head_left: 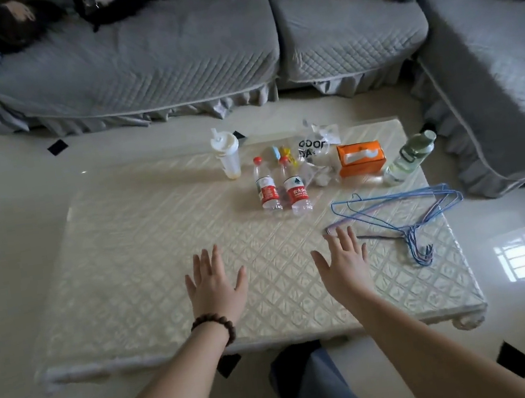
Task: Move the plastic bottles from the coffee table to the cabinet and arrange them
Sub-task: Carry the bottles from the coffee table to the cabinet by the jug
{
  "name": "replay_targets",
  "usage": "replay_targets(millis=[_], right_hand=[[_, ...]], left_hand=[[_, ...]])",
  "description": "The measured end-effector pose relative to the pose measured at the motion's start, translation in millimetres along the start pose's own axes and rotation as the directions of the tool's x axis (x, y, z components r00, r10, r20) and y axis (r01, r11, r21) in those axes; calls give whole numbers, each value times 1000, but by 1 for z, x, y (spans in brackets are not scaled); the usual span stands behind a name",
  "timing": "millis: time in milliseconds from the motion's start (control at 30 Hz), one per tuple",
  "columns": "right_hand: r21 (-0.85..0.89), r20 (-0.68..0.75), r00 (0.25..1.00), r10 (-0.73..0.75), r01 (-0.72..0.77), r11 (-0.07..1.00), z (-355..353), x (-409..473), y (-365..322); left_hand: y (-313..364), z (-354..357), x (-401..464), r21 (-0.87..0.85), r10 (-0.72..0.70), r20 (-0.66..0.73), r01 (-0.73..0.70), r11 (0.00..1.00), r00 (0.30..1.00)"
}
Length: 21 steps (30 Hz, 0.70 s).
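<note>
Two small clear plastic bottles with red caps and red labels stand side by side on the coffee table, the left one and the right one. A larger clear bottle with a pale green cap stands at the table's right edge. A white cup with a straw lid stands at the far edge. My left hand and my right hand hover flat over the near half of the table, fingers spread, holding nothing, well short of the bottles.
An orange tissue box and a crumpled clear bag printed "GOOD DAY" sit behind the bottles. Blue wire hangers lie to the right of my right hand. A grey sofa wraps around the far and right sides.
</note>
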State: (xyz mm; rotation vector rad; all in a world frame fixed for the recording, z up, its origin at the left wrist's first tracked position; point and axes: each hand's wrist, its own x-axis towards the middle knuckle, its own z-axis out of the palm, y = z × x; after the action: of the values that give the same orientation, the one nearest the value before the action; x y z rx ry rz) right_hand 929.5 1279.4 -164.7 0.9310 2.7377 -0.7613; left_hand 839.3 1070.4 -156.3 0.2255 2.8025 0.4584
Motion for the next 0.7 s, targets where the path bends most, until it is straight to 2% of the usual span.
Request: replay_targets(millis=[233, 533, 700], right_hand=[[-39, 20, 1000, -2, 2, 999, -10, 111, 20], [8, -9, 1000, -9, 9, 1000, 44, 245, 42], [62, -19, 999, 41, -40, 997, 82, 299, 57]], left_hand=[[50, 32, 87, -14, 6, 18, -6, 1000, 1000], [80, 123, 226, -64, 10, 36, -8, 998, 999], [87, 179, 297, -172, -91, 64, 101, 980, 994]])
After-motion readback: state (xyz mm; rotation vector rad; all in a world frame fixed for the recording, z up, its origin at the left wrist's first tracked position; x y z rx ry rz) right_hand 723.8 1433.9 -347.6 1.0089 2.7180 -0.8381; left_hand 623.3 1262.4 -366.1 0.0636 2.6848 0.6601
